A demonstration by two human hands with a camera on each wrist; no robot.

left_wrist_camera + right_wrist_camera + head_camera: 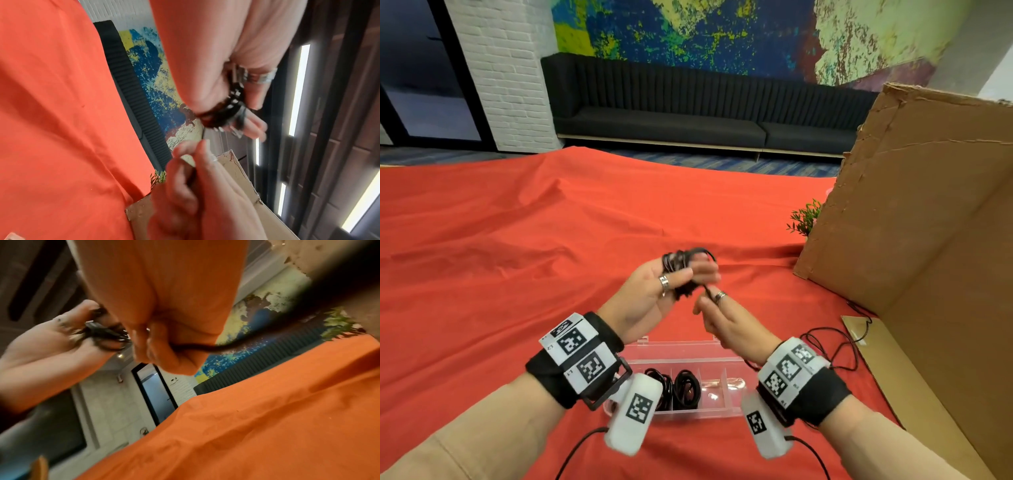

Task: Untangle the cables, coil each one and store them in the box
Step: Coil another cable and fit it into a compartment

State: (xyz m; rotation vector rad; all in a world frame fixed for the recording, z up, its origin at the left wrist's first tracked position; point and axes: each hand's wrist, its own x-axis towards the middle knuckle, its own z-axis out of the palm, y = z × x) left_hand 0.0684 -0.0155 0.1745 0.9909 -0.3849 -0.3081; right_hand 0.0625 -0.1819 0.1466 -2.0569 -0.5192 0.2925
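Above the red cloth, my left hand holds a coil of thin black cable wound around its fingers, seen close in the left wrist view as a black cable coil. Just right of it, my right hand pinches the loose end of the same cable; the right wrist view shows that strand of cable running out under the fingers. Below my wrists lies the clear plastic box with two coiled black cables in its left compartments.
A large cardboard sheet stands at the right, with a small green plant behind its edge. A loose black wire lies on the cloth by the cardboard. A dark bench lines the far wall.
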